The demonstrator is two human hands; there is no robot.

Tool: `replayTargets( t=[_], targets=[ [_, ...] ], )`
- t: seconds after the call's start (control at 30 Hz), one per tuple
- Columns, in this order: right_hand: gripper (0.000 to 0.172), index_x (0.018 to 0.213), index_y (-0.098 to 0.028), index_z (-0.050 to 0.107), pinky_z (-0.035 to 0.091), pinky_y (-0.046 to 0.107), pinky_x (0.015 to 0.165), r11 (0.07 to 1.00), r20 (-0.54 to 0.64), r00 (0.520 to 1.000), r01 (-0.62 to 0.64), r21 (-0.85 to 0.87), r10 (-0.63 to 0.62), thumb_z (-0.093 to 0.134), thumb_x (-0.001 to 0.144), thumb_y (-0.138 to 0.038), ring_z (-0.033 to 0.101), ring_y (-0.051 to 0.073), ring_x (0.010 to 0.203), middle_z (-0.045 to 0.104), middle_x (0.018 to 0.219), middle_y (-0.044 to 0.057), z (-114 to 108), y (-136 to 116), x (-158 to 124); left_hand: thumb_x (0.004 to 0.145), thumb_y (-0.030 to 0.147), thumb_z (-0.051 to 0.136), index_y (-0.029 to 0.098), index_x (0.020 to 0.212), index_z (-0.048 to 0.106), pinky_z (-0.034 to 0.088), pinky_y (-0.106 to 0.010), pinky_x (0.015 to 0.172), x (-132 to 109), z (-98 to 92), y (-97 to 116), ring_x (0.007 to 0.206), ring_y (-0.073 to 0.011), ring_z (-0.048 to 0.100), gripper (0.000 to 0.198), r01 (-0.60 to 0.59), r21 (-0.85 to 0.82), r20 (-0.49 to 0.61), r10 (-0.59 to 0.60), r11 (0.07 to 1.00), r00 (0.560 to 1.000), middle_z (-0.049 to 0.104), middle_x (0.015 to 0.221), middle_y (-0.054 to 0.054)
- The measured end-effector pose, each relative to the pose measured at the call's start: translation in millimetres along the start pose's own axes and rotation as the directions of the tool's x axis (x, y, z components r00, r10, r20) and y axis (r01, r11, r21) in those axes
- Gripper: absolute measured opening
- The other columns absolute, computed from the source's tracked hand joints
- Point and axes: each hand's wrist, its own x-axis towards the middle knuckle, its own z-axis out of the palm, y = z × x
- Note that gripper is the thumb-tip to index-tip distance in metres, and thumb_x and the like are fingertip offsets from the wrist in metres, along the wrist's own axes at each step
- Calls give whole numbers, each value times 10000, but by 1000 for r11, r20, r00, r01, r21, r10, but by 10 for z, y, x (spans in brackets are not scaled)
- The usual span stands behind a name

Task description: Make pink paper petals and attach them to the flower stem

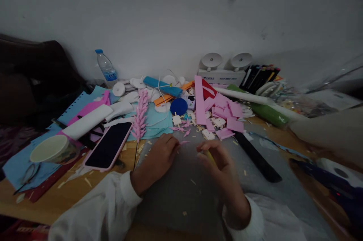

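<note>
My left hand (pixel 159 156) is closed low over the grey mat (pixel 181 199), its fingers bent together. From its fingertips a small pink twisted piece (pixel 185 142) pokes out to the right. My right hand (pixel 218 161), slightly blurred, is curled around a slim yellow object (pixel 211 157); most of it is hidden, so its kind does not show. Just beyond the hands lie more small pink pieces (pixel 187 132) and pale foam-like squares (pixel 208 134). A pink flower spike (pixel 141 116) on a thin dark stem lies left of my left hand.
A phone (pixel 110 145) and a paper cup (pixel 53 149) are on the left, a water bottle (pixel 106 67) behind them. Pink paper pieces (pixel 224 108) pile up at the back. A black bar-like object (pixel 258 157) lies right, near a dark blue glue gun (pixel 329 180).
</note>
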Motion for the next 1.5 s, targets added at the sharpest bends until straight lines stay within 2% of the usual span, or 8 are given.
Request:
replayTargets(
  t=[0.37, 0.77, 0.93, 1.07, 1.17, 1.27, 1.4, 1.5],
  targets=[
    [188, 803, -230, 533, 464, 219, 687, 1000, 63, 998, -16, 3, 16, 714, 765, -195, 550, 121, 760, 552, 800, -28, 81, -55, -63, 928, 98, 461, 107, 1048, 588, 507, -362, 764, -371, -258, 312, 844, -209, 609, 175, -297, 251, -195, 349, 921, 917, 668, 924, -96],
    [173, 780, -219, 538, 478, 202, 646, 996, 128, 990, -65, 57, 57, 709, 799, -237, 558, 112, 720, 567, 778, -18, 93, -97, -97, 911, 94, 503, 88, 1085, 573, 506, -377, 807, -437, -203, 299, 889, -228, 600, 188, -286, 325, -196, 360, 901, 912, 661, 973, -116],
    [159, 810, -226, 523, 470, 181, 724, 998, 176, 984, -28, 60, 17, 661, 832, -152, 576, 97, 784, 576, 827, -23, 68, -77, -112, 933, 119, 455, 134, 937, 592, 483, -330, 754, -371, -241, 350, 811, -191, 574, 138, -191, 48, -208, 197, 980, 958, 647, 873, -70],
    [177, 829, -237, 508, 460, 170, 733, 998, 245, 969, 26, 55, -38, 625, 850, -107, 576, 92, 804, 573, 852, -24, 44, -91, -131, 934, 212, 461, 160, 818, 607, 442, -252, 665, -325, -358, 381, 739, -150, 556, 193, 128, -381, 35, -124, 916, 992, 613, 774, -19],
    [172, 826, -238, 506, 460, 171, 723, 997, 317, 947, 28, 75, -50, 610, 859, -105, 571, 94, 801, 571, 853, -20, 41, -133, -140, 917, 342, 457, 157, 727, 610, 408, -225, 582, -315, -469, 375, 629, -126, 529, 306, 418, -610, 407, -187, 673, 894, 586, 665, 4],
    [166, 822, -240, 510, 461, 164, 716, 996, 347, 937, 7, 89, -37, 608, 860, -112, 565, 91, 791, 571, 846, -24, 44, -158, -138, 922, 431, 363, 153, 694, 619, 420, -245, 596, -352, -523, 309, 610, -138, 541, 441, 542, -628, 561, -158, 559, 812, 605, 649, -17],
    [162, 816, -243, 509, 455, 143, 726, 994, 308, 951, -30, 104, -3, 611, 863, -127, 563, 73, 790, 573, 845, -38, 46, -129, -120, 878, 449, 423, 165, 703, 577, 393, -308, 647, -476, -501, 43, 681, -206, 545, 367, 507, -221, 123, -492, 833, 862, 586, 689, -48],
    [154, 822, -242, 514, 453, 138, 745, 993, 309, 951, -39, 108, 3, 619, 863, -136, 563, 66, 801, 568, 851, -43, 53, -89, -118, 841, 466, 486, 170, 780, 565, 374, -338, 686, -559, -460, -233, 741, -248, 538, 312, 528, 52, -167, -514, 848, 842, 575, 735, -62]
  ],
)
